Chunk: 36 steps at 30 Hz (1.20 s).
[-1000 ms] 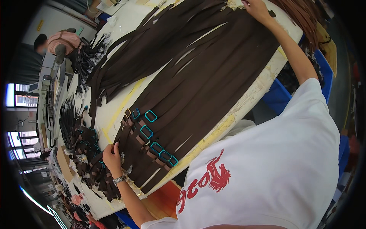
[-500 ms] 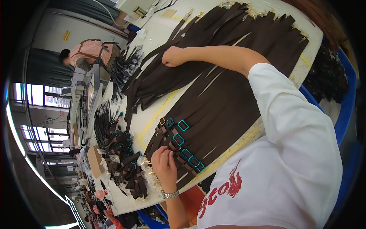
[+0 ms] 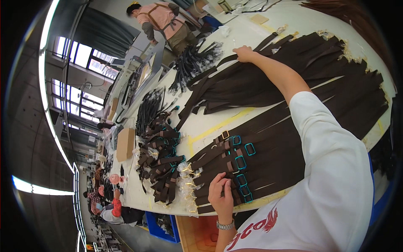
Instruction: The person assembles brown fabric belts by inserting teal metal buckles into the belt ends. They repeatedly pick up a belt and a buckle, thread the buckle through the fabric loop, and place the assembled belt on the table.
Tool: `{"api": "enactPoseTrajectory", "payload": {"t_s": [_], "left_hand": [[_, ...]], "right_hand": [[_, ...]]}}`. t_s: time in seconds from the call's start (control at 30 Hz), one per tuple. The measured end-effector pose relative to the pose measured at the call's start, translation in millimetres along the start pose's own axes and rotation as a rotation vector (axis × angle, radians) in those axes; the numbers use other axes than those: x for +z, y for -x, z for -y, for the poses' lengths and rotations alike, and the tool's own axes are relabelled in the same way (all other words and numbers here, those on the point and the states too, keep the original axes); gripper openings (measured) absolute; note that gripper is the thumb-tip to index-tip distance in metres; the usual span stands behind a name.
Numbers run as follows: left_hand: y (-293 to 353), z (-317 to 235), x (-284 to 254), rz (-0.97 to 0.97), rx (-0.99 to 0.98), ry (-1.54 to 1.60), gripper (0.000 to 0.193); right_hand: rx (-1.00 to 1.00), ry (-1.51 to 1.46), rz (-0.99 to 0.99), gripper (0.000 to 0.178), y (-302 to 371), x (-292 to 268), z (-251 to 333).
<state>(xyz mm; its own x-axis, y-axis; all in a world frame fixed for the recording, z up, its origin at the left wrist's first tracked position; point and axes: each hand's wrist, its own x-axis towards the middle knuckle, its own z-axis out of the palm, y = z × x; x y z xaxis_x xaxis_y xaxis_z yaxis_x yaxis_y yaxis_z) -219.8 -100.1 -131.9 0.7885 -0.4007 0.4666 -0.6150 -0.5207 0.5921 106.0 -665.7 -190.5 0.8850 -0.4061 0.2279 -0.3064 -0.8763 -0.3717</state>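
A person in a white shirt (image 3: 331, 180) leans over a long pale counter (image 3: 201, 134) spread with dark brown straps (image 3: 294, 138). The left hand (image 3: 221, 196), a metal watch (image 3: 225, 226) at its wrist, presses fingertips down on the strap ends at the near edge, beside a row of teal rectangular buckles (image 3: 241, 164); it pinches a strap end, though the exact grip is hard to tell. The right hand (image 3: 244, 53) reaches far across the counter and lies with fingers curled on a second fan of straps (image 3: 252, 84), gripping their upper edge.

Left of the buckled straps sits a heap of clear plastic packets (image 3: 187, 185) holding gold-coloured fittings, and beyond it a pile of short brown strap pieces (image 3: 161, 159) with teal hardware. A flat cardboard box (image 3: 125, 144) lies near the counter's far-left edge. Bundles of black cords (image 3: 193, 63) lie farther along. A yellow tape line (image 3: 222, 126) crosses the counter between the two fans.

A blue bin (image 3: 161, 220) stands below the counter. At the far end another worker in a pink top and apron (image 3: 161, 21) bends over a table. Bright windows (image 3: 79, 54) line the workshop wall at left.
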Motion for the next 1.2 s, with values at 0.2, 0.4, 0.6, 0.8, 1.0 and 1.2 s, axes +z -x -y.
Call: {"api": "enactPoseTrajectory", "payload": {"t_s": [0.2, 0.4, 0.6, 0.8, 1.0, 1.2], "left_hand": [[-7, -15, -8, -0.064, 0.073, -0.032, 0.008], [-37, -44, -12, 0.321, -0.350, 0.669, 0.022], [-123, -41, 41, 0.415, -0.279, 1.703, 0.073], [-153, 25, -16, 0.139, -0.265, 2.120, 0.039], [-132, 90, -92, -0.073, -0.271, 1.893, 0.027], [-61, 101, -98, -0.121, -0.321, 1.404, 0.022]], "right_hand": [[-0.197, -0.078, -0.518, 0.016, -2, -21, -21], [-0.433, -0.646, 0.155, 0.026, 94, -171, 115], [-0.536, -0.586, 0.436, 0.023, 295, -262, 203], [-0.482, -0.475, 0.427, 0.022, 376, -283, 173], [-0.305, -0.278, -0.112, 0.037, 392, -294, 2], [-0.150, 0.086, -0.336, 0.038, 449, -302, -70]]}}
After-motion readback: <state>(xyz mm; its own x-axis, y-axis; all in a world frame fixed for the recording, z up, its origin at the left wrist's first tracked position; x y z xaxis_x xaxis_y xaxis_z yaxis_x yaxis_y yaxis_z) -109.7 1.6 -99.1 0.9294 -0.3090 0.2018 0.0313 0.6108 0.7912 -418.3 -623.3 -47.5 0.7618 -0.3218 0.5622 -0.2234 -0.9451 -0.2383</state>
